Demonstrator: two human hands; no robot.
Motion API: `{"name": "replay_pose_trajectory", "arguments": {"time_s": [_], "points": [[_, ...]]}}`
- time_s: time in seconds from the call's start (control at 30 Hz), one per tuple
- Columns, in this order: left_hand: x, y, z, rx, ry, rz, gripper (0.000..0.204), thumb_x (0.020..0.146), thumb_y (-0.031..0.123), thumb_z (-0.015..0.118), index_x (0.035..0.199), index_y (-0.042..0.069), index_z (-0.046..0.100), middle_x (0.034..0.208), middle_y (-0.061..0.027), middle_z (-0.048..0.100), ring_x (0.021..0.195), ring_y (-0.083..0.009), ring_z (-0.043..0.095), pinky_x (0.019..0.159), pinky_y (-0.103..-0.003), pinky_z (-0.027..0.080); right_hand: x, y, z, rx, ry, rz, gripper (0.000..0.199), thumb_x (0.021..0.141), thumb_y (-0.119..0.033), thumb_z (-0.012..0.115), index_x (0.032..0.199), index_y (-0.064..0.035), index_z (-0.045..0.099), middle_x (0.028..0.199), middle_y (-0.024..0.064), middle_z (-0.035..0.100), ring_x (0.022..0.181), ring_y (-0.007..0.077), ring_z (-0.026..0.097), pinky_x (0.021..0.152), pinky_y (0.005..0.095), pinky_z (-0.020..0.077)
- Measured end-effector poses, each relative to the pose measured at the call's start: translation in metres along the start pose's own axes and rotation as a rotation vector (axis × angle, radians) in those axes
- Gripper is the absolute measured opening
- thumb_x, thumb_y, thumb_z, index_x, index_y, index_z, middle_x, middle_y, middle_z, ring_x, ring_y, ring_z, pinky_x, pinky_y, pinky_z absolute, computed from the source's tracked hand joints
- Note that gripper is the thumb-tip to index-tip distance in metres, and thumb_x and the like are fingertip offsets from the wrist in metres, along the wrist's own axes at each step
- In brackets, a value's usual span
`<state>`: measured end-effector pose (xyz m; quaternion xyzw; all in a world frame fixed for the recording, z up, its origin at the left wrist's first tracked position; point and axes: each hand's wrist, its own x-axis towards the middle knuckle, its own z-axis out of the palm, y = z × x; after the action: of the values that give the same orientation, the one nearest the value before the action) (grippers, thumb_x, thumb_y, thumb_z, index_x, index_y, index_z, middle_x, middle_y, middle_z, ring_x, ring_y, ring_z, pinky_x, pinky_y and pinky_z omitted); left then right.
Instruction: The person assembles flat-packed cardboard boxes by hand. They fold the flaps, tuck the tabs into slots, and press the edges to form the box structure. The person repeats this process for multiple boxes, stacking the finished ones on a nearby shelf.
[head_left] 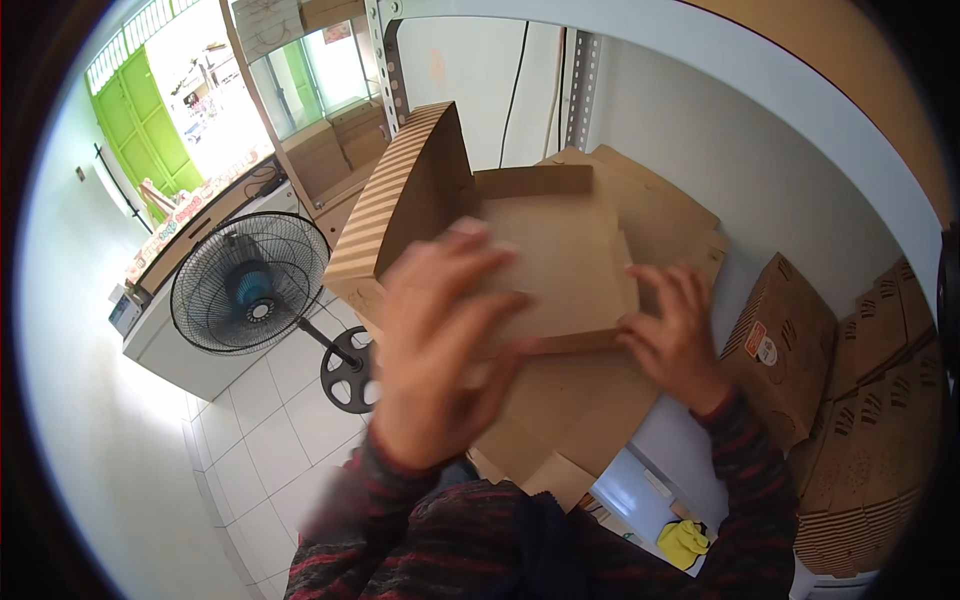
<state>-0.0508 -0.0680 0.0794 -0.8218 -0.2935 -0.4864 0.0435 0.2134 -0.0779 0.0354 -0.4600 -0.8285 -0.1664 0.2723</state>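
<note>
- An open cardboard box (565, 262) lies at the centre, a little toward 1 o'clock, its mouth pointing up at the viewer and its bare inner floor showing.
- Its low back wall (535, 181) stands at 12 o'clock of the floor and its front wall (585, 342) at 6 o'clock. The floor looks nearly square, and the left hand covers part of it, so I cannot tell which way the box's long axis runs.
- A striped cardboard panel (392, 205) rises at 10 o'clock of the floor, its long axis running from 1 to 7 o'clock; its join with the box is hidden.
- Flat cardboard sheets (662, 207) reach out from under the box toward 2 and 6 o'clock.
- The left hand (440, 345), blurred, is raised in front of the box's 8 o'clock side, fingers spread and nothing visible in its grasp.
- The right hand (680, 328) is at the box's 4 o'clock corner, half curled, thumb and fingertips against the side wall; whether it pinches the board I cannot tell.
- Folded brown cartons (785, 345) stand at 3 to 4 o'clock, a yellow cloth (684, 545) lies at 5 o'clock, and a black pedestal fan (255, 285) stands at 9 o'clock.
</note>
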Motion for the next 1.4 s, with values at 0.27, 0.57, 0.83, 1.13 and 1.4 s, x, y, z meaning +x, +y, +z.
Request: {"name": "replay_pose_trajectory", "arguments": {"time_s": [0.27, 0.57, 0.83, 1.13, 1.4], "points": [[-0.036, -0.096, 0.004, -0.479, 0.163, -0.779, 0.057, 0.095, 0.031, 0.059, 0.138, -0.001, 0.037, 0.138, -0.0208, 0.045, 0.125, -0.0283, 0.048, 0.101, -0.039, 0.041, 0.002, 0.036, -0.059, -0.369, 0.141, 0.079, 0.014, 0.075, 0.000, 0.069, 0.088, -0.0024, 0.066, 0.117, 0.0108, 0.061, 0.083, 0.0239, 0.063, 0.072, 0.0352, 0.0495], [-0.045, -0.087, 0.041, -1.009, -0.045, -1.123, 0.092, 0.090, 0.038, 0.063, 0.150, -0.001, 0.003, 0.137, -0.0226, 0.043, 0.120, -0.0260, 0.053, 0.092, -0.039, 0.049, 0.001, 0.045, -0.090, -0.682, 0.360, -0.004, 0.019, 0.079, 0.005, 0.065, 0.096, -0.0017, 0.069, 0.119, 0.0103, 0.064, 0.080, 0.0211, 0.064, 0.069, 0.0326, 0.0535], [-0.082, -0.054, 0.060, -1.308, 0.067, -1.245, 0.104, 0.086, 0.008, 0.065, 0.148, 0.013, -0.018, 0.140, -0.0220, 0.034, 0.111, -0.0270, 0.057, 0.087, -0.038, 0.052, -0.004, 0.053, -0.080, -0.478, 0.373, 0.118, 0.028, 0.089, 0.003, 0.061, 0.117, -0.0007, 0.063, 0.128, 0.0145, 0.058, 0.111, 0.0297, 0.062, 0.086, 0.0361, 0.0558], [-0.112, 0.022, 0.061, -1.305, 0.126, -1.265, 0.105, 0.081, -0.004, 0.069, 0.146, 0.006, -0.013, 0.138, -0.0194, 0.037, 0.125, -0.0293, 0.047, 0.104, -0.041, 0.041, -0.017, 0.075, -0.027, 0.391, -0.007, 0.482, 0.086, 0.083, -0.036, 0.074, 0.144, 0.0035, 0.030, 0.145, 0.0254, 0.037, 0.131, 0.0365, 0.044, 0.106, 0.0420, 0.0395], [-0.108, 0.002, 0.038, -1.309, -0.718, -0.993, 0.070, 0.094, 0.012, 0.062, 0.148, 0.003, 0.018, 0.134, -0.0174, 0.051, 0.126, -0.0267, 0.050, 0.102, -0.039, 0.044, -0.021, 0.077, -0.023, 0.566, -0.319, 0.562, 0.071, 0.082, -0.023, 0.072, 0.138, 0.0044, 0.037, 0.133, 0.0227, 0.049, 0.125, 0.0338, 0.048, 0.105, 0.0396, 0.0382]]}}
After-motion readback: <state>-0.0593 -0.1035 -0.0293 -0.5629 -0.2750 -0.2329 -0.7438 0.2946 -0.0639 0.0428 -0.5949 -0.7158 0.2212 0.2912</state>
